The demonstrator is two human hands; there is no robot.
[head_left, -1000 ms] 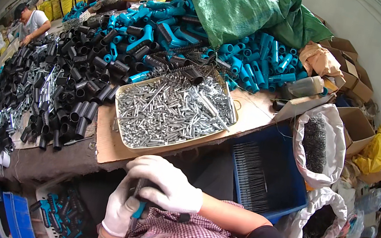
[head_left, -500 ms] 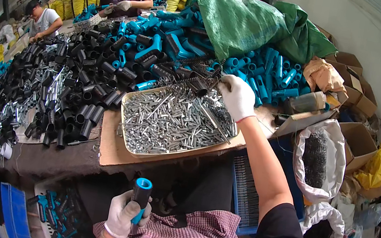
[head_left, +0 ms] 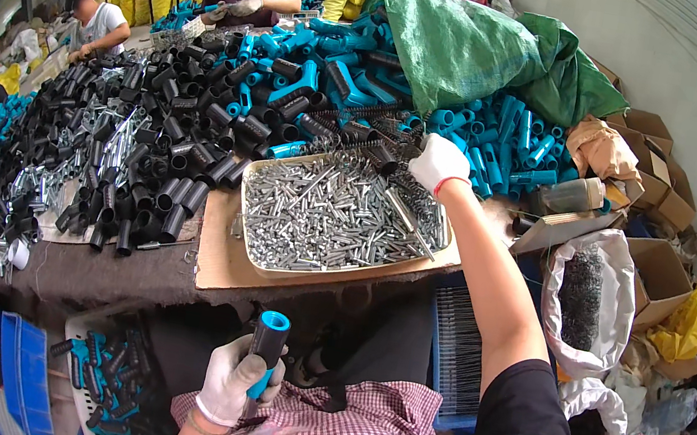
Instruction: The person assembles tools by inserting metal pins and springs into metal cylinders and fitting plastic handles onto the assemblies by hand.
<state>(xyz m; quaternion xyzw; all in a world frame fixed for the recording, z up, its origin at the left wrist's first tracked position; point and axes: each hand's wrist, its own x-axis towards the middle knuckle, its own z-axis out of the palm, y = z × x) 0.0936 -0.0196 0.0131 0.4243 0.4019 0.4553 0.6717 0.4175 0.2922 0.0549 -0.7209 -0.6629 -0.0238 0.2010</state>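
Note:
Over my lap, my left hand (head_left: 229,389), in a white glove, is wrapped round a black and teal tubular handle (head_left: 270,338). The handle stands upright with its open teal end on top. My right hand (head_left: 442,165), also gloved, reaches out to the back right corner of a shallow cream tray (head_left: 283,275). Its fingers are drawn together beside dark coil springs (head_left: 394,138); whatever is between them is hidden. Small metal pins (head_left: 311,220) fill the tray, and a longer metal rod lies across them at the right.
Black sleeves (head_left: 165,127) heap up on the left, teal handles (head_left: 506,156) behind, partly under a green sheet (head_left: 458,56). A blue crate (head_left: 443,367) of thin metal parts sits by my right thigh. A white sack (head_left: 552,298) and cartons stand at right. Co-workers work across the table.
The whole view has shifted, so the table and tray appear slightly further right and higher. My right hand stays by the springs; my left still holds the handle.

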